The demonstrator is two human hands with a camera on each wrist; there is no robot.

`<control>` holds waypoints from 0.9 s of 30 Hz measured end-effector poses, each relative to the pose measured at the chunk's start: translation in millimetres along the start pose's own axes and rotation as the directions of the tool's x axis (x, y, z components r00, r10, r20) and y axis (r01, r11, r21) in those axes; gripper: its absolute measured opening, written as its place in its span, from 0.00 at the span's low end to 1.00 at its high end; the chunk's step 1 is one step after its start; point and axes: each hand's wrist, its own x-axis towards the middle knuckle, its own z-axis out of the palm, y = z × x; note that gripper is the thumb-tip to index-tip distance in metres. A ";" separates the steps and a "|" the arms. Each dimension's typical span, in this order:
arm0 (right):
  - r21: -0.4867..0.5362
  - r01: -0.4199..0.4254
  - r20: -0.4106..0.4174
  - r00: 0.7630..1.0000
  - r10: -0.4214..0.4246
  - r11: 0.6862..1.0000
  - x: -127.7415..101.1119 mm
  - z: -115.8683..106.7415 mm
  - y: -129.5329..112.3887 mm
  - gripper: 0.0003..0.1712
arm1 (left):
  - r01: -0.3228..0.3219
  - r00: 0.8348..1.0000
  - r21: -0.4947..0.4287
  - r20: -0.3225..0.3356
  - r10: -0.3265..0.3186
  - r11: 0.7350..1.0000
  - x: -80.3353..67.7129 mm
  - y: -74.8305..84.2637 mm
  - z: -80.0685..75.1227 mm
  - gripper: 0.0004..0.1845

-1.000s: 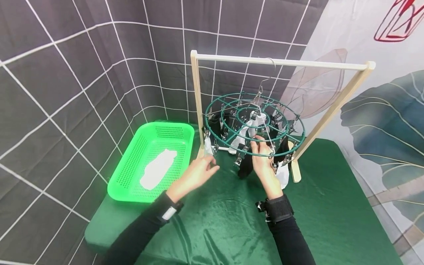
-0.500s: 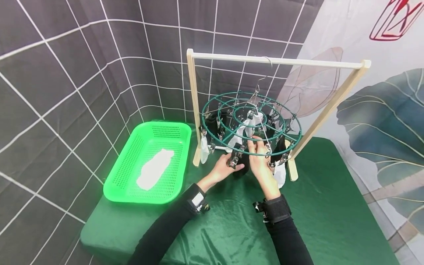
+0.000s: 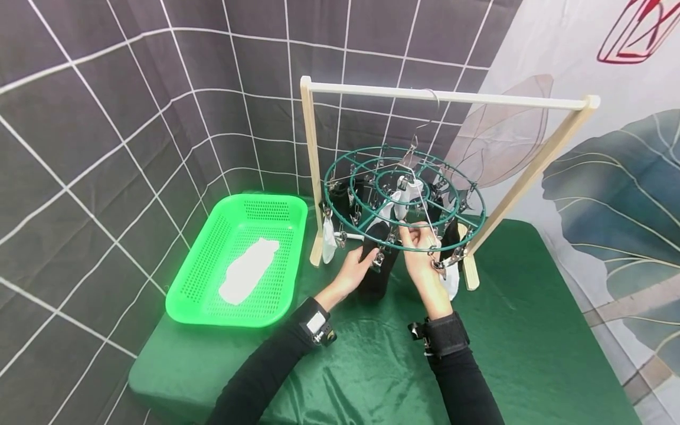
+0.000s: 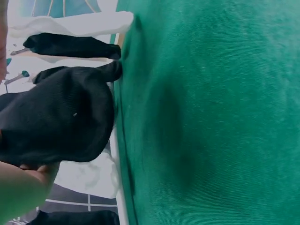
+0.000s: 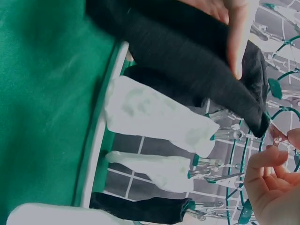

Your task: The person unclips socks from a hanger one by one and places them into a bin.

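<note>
A black cloth sock [image 3: 378, 271] is being gripped by the left hand [image 3: 355, 268] while its metal clip [image 3: 439, 265] is being pinched by the right hand [image 3: 422, 254]; one white sock [image 3: 248, 271] is already lying in the green plastic basket [image 3: 202, 277], and several are left hanging.

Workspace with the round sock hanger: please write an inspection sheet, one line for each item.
Surface: green cloth covers the table, creased.
Job's things: round green clip hanger on a wooden rack; black sock hangs from a front clip.
Clutter: green basket holding one white sock.
Grippers: left hand holds the black sock; right hand pinches a clip at the hanger's rim.
Cables: nothing seen.
Surroundings: dark grid-pattern sheet, leaf-print backdrop.
</note>
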 end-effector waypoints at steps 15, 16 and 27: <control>0.031 0.022 -0.021 1.000 -0.022 0.999 0.0 2.7 0.6 0.17 | -0.013 0.999 0.088 -0.036 0.016 0.996 -4.4 -1.5 2.3 0.17; 0.045 0.024 -0.021 1.000 -0.023 0.999 0.1 2.8 0.7 0.17 | -0.008 0.999 0.094 -0.036 0.011 0.996 -4.6 -0.8 2.1 0.18; 0.078 0.072 -0.051 0.996 -0.069 0.994 2.3 2.3 2.7 0.14 | -0.037 0.999 0.201 -0.022 0.043 0.979 -9.6 3.5 -3.5 0.17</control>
